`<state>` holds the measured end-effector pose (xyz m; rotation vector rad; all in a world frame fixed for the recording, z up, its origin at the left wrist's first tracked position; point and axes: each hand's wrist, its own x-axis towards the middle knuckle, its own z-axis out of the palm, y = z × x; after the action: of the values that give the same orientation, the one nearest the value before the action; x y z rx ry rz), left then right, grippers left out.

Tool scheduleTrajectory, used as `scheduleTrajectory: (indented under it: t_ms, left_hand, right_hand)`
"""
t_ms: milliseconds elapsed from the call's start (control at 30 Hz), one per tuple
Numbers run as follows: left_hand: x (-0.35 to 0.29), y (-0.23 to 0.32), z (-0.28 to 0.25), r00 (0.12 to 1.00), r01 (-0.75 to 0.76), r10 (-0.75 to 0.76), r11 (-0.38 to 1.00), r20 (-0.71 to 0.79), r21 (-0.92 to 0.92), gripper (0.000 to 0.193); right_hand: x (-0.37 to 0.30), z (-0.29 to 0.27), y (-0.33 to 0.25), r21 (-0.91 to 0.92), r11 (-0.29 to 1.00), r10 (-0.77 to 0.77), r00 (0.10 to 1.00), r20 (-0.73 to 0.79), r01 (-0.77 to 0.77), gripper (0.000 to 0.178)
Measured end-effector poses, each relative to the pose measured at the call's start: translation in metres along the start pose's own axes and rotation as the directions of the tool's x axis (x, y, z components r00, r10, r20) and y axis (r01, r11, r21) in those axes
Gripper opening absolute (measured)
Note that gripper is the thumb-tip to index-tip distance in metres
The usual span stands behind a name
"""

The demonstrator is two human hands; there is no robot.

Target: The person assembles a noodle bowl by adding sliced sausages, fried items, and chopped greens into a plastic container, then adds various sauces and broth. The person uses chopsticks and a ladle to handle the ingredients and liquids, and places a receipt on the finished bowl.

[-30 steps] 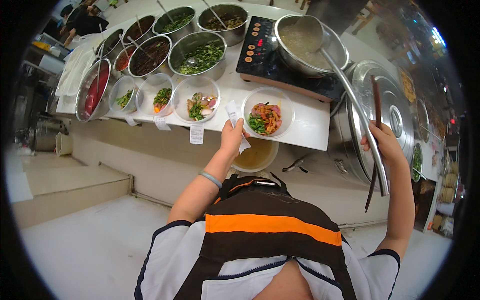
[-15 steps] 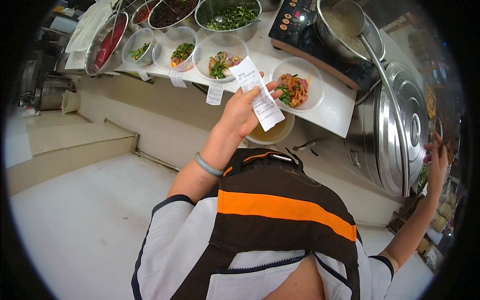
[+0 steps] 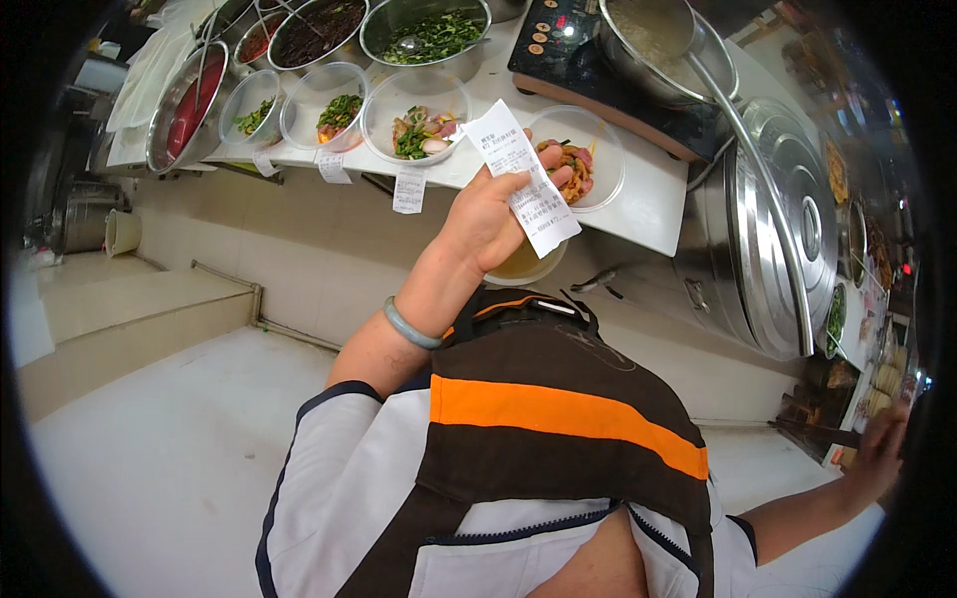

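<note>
Four plastic bowls [image 3: 391, 98] hold ingredients beyond the left hand [image 3: 486, 217], which pinches a printed receipt [image 3: 498, 143], not yet set down; right hand [image 3: 877, 450] too blurred to judge.

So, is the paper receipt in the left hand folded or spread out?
Spread out: the left hand holds the paper receipt as one long strip, print and both ends showing.

From here I have a white printed slip [image 3: 518, 159] slanting in the left hand [image 3: 485, 221], ends jutting past the thumb.
</note>
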<state>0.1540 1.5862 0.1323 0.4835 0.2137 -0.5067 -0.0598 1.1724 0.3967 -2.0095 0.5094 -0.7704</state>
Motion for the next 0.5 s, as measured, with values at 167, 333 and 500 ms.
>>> scheduleTrajectory:
  t_ms: [167,333,500]
  left_hand:
    - [0.004,-0.009,0.010,0.995,0.050,-0.049,0.999,0.089,-0.016,0.049]
    - [0.007,-0.017,0.016,0.994,0.074,-0.074,0.997,0.087,0.007,0.050]
    - [0.007,-0.021,0.015,0.991,0.062,-0.062,0.998,0.116,-0.001,0.048]
  right_hand:
    - [-0.063,0.121,0.037,-0.149,0.977,0.208,0.818,0.536,-0.151,0.011]
    - [-0.085,0.269,0.065,-0.072,0.994,0.109,0.667,0.737,-0.082,0.022]
    - [-0.093,0.325,0.074,-0.012,0.974,0.153,0.615,0.773,-0.226,0.020]
